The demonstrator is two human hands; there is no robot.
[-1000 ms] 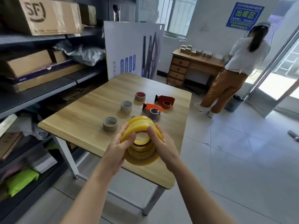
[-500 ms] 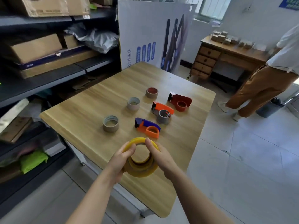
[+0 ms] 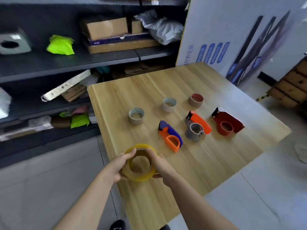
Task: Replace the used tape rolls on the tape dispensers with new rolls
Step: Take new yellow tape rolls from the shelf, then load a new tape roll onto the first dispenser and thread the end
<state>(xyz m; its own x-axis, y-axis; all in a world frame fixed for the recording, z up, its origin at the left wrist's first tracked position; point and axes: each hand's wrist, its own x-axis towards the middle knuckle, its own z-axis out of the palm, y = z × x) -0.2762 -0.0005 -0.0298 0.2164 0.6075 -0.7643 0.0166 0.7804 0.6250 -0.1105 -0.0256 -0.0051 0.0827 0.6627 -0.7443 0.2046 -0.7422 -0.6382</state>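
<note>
- Holding a yellow tape stack (image 3: 141, 175) between them, both hands hover over the near left part of the wooden table (image 3: 216, 160) in the head view.
- The left hand (image 3: 116, 166) curls round the stack's left side, with its thumb on the upper rim and its fingers tucked underneath.
- The right hand (image 3: 162, 165) grips the right side the same way, thumb hooked on the rim by the hole, fingertips showing below.
- The palms stay apart by the stack's width, and its open centre faces the camera.
- Beyond the hands, three dispensers lie in a row on the table: a blue-and-orange dispenser (image 3: 170, 136) nearest, an orange dispenser (image 3: 197, 126) with a grey core, and a red dispenser (image 3: 227, 123) to the right.
- Three used cores stand farther back: a grey core (image 3: 136, 116), a pale core (image 3: 169, 105) and a red-lined core (image 3: 196, 100), each apart from the others.
- Dark shelving (image 3: 66, 63) with cardboard boxes runs along the left.
</note>
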